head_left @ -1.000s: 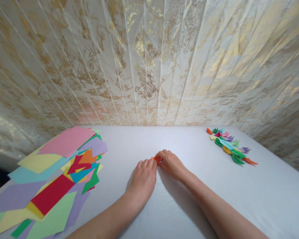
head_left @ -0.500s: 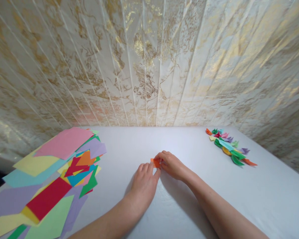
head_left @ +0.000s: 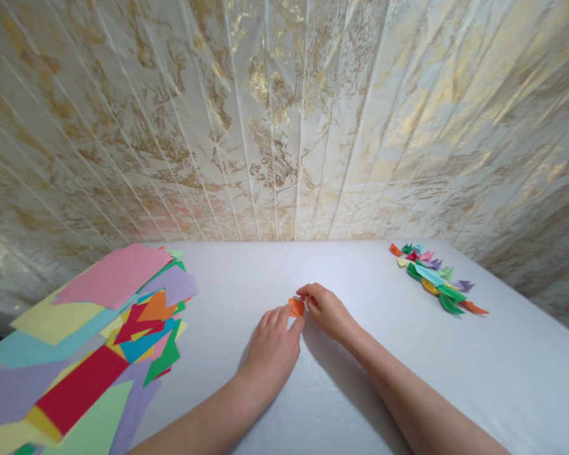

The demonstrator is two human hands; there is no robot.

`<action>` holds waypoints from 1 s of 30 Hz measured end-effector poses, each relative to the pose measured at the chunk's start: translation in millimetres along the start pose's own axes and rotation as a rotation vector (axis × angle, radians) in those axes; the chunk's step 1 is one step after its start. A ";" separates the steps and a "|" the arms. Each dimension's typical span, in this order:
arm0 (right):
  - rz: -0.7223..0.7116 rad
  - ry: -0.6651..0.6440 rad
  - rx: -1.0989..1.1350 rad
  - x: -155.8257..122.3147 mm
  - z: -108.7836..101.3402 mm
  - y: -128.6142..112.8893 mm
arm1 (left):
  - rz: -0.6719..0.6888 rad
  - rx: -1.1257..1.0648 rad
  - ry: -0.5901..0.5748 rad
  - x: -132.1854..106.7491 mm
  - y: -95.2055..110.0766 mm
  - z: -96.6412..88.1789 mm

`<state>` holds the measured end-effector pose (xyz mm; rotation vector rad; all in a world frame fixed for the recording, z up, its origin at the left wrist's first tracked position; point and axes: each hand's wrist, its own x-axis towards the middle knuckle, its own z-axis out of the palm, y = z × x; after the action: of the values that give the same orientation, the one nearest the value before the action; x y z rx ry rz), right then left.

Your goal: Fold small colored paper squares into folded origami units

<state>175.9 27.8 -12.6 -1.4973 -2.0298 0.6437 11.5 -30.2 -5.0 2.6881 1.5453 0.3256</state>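
While the left hand (head_left: 275,337), thumb and forefinger parted, touches the orange paper (head_left: 296,308) on the table (head_left: 237,272), the right hand (head_left: 329,309) curls by its right edge; whether it grips anything, I cannot tell. A second ago fingers hid most of the paper; now its creases show, suggesting a fold just pressed. The coloured sheets (head_left: 83,395) at left sit lower in view.

Bare left hand (head_left: 274,344) and bare right hand (head_left: 329,313)
Left forearm (head_left: 208,407) and right forearm (head_left: 408,385) are uncovered as far as they show, narrow at the wrists (head_left: 353,337), then widening smoothly; the fingers (head_left: 309,290) are slim, the nails too small to make out.
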 end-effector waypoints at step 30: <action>0.334 -0.010 0.929 -7.9 -17.0 -27.8 | -0.070 -0.343 0.139 12.1 -20.9 6.2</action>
<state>169.5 13.8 17.1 -1.2145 -1.1626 1.4670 0.8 -8.7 -11.7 2.3860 1.4535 0.7162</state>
